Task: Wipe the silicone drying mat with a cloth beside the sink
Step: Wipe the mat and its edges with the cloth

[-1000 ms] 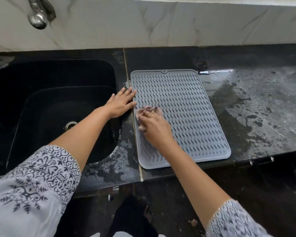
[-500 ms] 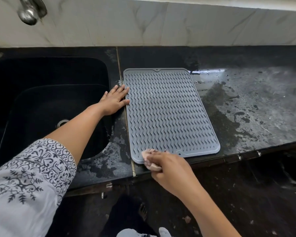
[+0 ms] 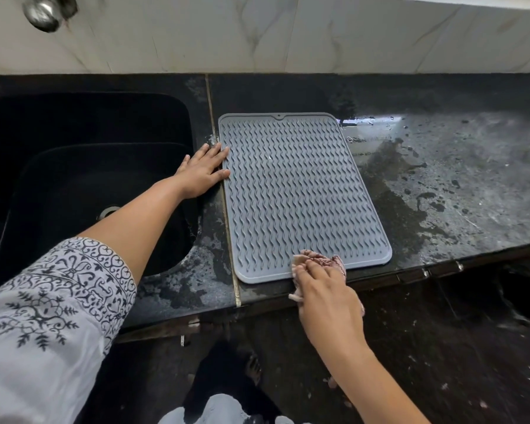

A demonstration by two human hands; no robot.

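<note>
Beneath the right grip, clamped on the cloth, lies the mat; the left grip, fingers straight, touches its side.

You are working at a black stone counter, wet and streaked toward its right end. A grey silicone mat is lying flat, reaching its front edge. Your left hand is resting flat between sink and mat, fingertips touching the mat's left edge.

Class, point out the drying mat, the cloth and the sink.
drying mat (image 3: pixel 297 194): head view, centre of its ribbed surface.
cloth (image 3: pixel 322 257): head view, bunched pink fold on the mat.
sink (image 3: pixel 89 123): head view, dark inner back wall.
</note>
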